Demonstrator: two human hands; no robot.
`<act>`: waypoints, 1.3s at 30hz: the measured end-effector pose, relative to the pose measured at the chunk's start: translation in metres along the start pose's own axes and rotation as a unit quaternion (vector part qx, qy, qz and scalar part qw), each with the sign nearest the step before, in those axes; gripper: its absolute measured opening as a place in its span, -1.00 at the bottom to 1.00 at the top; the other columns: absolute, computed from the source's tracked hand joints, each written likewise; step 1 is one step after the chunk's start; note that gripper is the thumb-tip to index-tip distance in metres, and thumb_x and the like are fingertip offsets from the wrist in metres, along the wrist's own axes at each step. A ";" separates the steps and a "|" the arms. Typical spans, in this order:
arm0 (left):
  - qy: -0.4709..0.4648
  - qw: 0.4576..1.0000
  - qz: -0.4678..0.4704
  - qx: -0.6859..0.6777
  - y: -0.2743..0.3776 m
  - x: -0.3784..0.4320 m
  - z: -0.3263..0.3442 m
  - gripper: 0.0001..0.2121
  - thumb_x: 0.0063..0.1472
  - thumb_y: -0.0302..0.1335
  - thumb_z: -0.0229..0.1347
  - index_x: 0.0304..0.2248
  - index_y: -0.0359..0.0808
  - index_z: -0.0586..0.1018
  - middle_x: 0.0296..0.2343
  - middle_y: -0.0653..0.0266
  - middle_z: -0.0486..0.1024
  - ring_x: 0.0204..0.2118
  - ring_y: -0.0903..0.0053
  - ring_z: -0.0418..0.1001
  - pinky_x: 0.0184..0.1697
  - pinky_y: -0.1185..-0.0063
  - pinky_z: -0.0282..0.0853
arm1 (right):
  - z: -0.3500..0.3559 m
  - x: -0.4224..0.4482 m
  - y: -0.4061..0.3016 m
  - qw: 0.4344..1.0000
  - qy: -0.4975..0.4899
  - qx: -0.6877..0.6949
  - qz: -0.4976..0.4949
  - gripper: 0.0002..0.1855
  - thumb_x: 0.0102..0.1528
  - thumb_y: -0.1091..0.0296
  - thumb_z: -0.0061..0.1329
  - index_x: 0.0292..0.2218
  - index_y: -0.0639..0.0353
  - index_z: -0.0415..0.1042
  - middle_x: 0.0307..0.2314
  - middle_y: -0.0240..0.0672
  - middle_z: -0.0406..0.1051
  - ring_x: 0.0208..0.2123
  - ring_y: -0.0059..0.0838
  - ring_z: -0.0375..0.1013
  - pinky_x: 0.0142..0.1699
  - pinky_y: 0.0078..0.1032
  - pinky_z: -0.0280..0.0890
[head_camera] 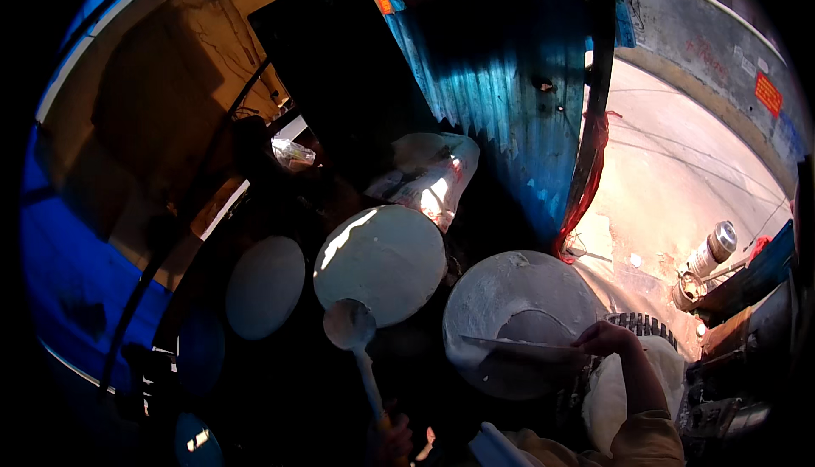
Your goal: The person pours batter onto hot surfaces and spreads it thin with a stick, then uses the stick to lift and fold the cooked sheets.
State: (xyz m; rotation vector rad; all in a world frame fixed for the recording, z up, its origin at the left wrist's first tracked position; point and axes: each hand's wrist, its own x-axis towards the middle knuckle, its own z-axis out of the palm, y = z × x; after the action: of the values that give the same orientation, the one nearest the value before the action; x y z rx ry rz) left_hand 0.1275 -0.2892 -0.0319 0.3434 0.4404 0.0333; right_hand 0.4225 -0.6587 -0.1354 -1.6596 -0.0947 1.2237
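Observation:
My left hand (393, 434), deep in shadow at the bottom, grips the handle of a ladle (368, 381). The ladle's round bowl (349, 325) overlaps the near rim of a round vessel with a pale surface (385, 263), perhaps batter. On the right, my right hand (608, 338) holds one end of a long, thin, flat scraper (519, 344). That scraper lies across a round griddle (468, 301) dusted or smeared with white; whether it touches the surface I cannot tell. Pale, thin flatbreads (608, 397) are piled beneath my right forearm.
A second pale round surface (267, 289) is left of the vessel. Behind stand a plastic bag (433, 168), a dark upright panel (344, 66) and a blue corrugated sheet (509, 117). At right are sunlit pavement (675, 168) and a metal cylinder (713, 250). Much of the foreground is too dark to read.

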 end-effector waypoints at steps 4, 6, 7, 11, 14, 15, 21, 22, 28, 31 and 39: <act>-0.083 0.996 -0.012 -0.028 -0.021 0.020 -0.028 -0.70 0.14 -0.46 -0.13 -0.10 -0.25 0.29 -0.60 0.35 0.25 -0.66 0.66 0.19 -0.67 0.70 0.16 | 0.023 0.025 -0.028 0.999 0.051 -0.013 -0.011 -0.79 -0.09 0.35 0.06 -0.34 0.19 0.46 -0.72 -0.51 0.30 -0.77 -0.77 0.17 -0.70 -0.77 0.03; -0.098 0.994 -0.003 -0.045 -0.031 0.022 -0.028 -0.62 0.06 -0.54 -0.04 -0.09 -0.33 0.23 -0.60 0.34 0.25 -0.70 0.71 0.15 -0.72 0.79 0.11 | 0.013 0.030 0.001 0.996 0.015 -0.090 0.021 -0.79 -0.09 0.34 0.06 -0.35 0.16 0.46 -0.73 -0.53 0.28 -0.77 -0.77 0.15 -0.71 -0.76 0.00; -0.044 0.999 -0.002 0.016 -0.037 0.010 -0.012 -0.64 0.09 -0.56 -0.08 -0.08 -0.26 0.24 -0.61 0.38 0.21 -0.72 0.75 0.11 -0.74 0.82 0.06 | -0.001 0.023 0.033 0.994 -0.009 -0.099 0.034 -0.80 -0.09 0.34 0.07 -0.35 0.15 0.46 -0.73 -0.55 0.27 -0.77 -0.78 0.15 -0.70 -0.76 0.00; 0.069 0.989 -0.006 0.134 -0.039 -0.006 0.016 -0.62 0.09 -0.63 -0.12 -0.08 -0.12 0.24 -0.60 0.45 0.13 -0.75 0.84 0.02 -0.79 0.89 -0.04 | -0.005 -0.069 0.031 0.998 0.015 -0.048 0.029 -0.79 -0.11 0.42 0.09 -0.35 0.19 0.49 -0.72 -0.52 0.34 -0.76 -0.81 0.17 -0.69 -0.75 0.03; 0.054 0.986 -0.024 0.154 -0.036 -0.005 0.010 -0.64 0.12 -0.59 -0.12 -0.06 -0.13 0.23 -0.56 0.44 0.14 -0.74 0.84 0.04 -0.78 0.89 -0.03 | 0.003 -0.037 0.041 0.975 0.136 0.167 -0.056 -0.76 -0.14 0.42 0.11 -0.35 0.23 0.48 -0.67 -0.47 0.38 -0.72 -0.78 0.23 -0.65 -0.75 0.09; 0.046 0.989 -0.037 0.135 -0.040 0.000 0.019 -0.64 0.13 -0.58 -0.11 -0.05 -0.14 0.23 -0.56 0.44 0.14 -0.73 0.84 0.04 -0.78 0.89 -0.03 | 0.011 -0.021 0.041 0.953 0.194 0.218 -0.081 -0.73 -0.17 0.41 0.14 -0.35 0.24 0.48 -0.65 -0.45 0.40 -0.68 -0.76 0.27 -0.61 -0.75 0.14; 0.060 0.989 -0.051 0.125 -0.019 0.000 0.014 -0.69 0.19 -0.50 -0.17 -0.04 -0.20 0.23 -0.57 0.42 0.12 -0.69 0.80 0.06 -0.74 0.85 0.02 | 0.089 -0.026 0.046 0.995 0.095 0.040 -0.016 -0.70 -0.13 0.38 0.10 -0.29 0.26 0.45 -0.53 -0.43 0.43 -0.52 -0.69 0.36 -0.41 -0.70 0.26; 0.056 0.993 -0.039 0.098 -0.013 -0.006 0.007 -0.69 0.20 -0.49 -0.18 -0.04 -0.20 0.23 -0.57 0.42 0.12 -0.69 0.79 0.06 -0.74 0.84 0.03 | 0.099 -0.039 0.056 0.994 0.095 0.051 -0.001 -0.68 -0.12 0.38 0.10 -0.27 0.25 0.44 -0.49 -0.42 0.44 -0.47 -0.68 0.36 -0.36 -0.69 0.27; -0.042 0.984 -0.159 -0.062 0.046 -0.036 -0.060 -0.70 0.25 -0.42 -0.31 -0.04 -0.25 0.20 -0.60 0.37 0.08 -0.66 0.69 0.07 -0.70 0.76 0.09 | 0.259 0.002 0.054 0.924 0.122 0.250 -0.262 -0.59 0.01 0.35 -0.08 -0.08 0.20 0.24 -0.31 -0.35 0.38 -0.27 -0.59 0.32 -0.14 -0.61 0.20; 0.007 0.992 -0.122 -0.003 0.062 -0.036 -0.072 -0.74 0.24 -0.46 -0.30 -0.08 -0.26 0.22 -0.59 0.39 0.08 -0.66 0.71 0.08 -0.72 0.75 0.07 | 0.347 0.071 0.019 0.858 0.354 0.198 -0.315 -0.65 0.04 0.30 -0.15 -0.12 0.17 0.26 -0.40 -0.30 0.40 -0.34 -0.47 0.35 -0.19 -0.52 0.23; 0.209 0.898 -0.265 -0.284 0.095 -0.012 -0.079 -0.89 0.23 -0.44 -0.25 -0.32 -0.23 0.28 -0.65 0.42 0.06 -0.69 0.73 0.01 -0.75 0.75 -0.01 | 0.380 0.074 0.100 0.850 0.479 0.126 -0.177 -0.68 0.06 0.20 -0.22 -0.20 0.18 0.34 -0.40 -0.18 0.41 -0.33 -0.33 0.40 -0.18 -0.44 0.26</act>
State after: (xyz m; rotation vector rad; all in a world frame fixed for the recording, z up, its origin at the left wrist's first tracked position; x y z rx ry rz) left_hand 0.0870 -0.1760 -0.0621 -0.3810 0.9115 -0.2981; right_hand 0.1291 -0.4094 -0.2426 -1.7374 0.3529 0.0371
